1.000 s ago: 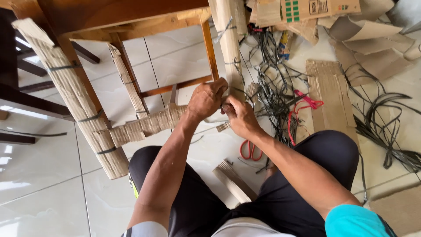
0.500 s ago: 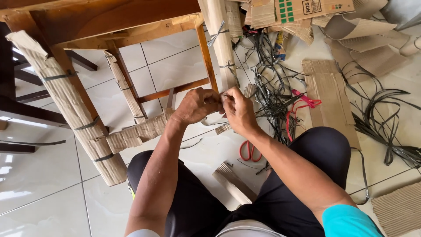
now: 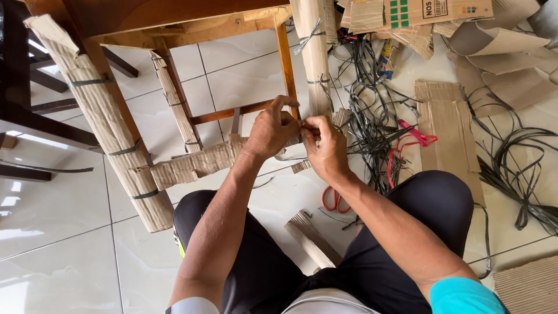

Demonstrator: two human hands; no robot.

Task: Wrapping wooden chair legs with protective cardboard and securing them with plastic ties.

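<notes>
Left hand: your left hand (image 3: 272, 129) is curled at the wrapped leg (image 3: 314, 55), fingers pressed together; whether they pinch the strap (image 3: 289, 156) cannot be told.
Right hand: your right hand (image 3: 325, 145) meets it, thumb and forefinger pinched on something too small to make out.
Leg: upright, sheathed in cardboard, banded with dark straps; its foot is hidden behind your hands.
Rail: a cardboard-wrapped rail (image 3: 195, 164) runs from your left hand to a second wrapped leg (image 3: 102, 116).
Floor: red scissors (image 3: 333, 200) lie partly hidden by your right forearm; a strap tangle (image 3: 372, 110) and flat cardboard (image 3: 444, 125) lie beside it.
Cut off: the table (image 3: 145, 14) top leaves the frame.
</notes>
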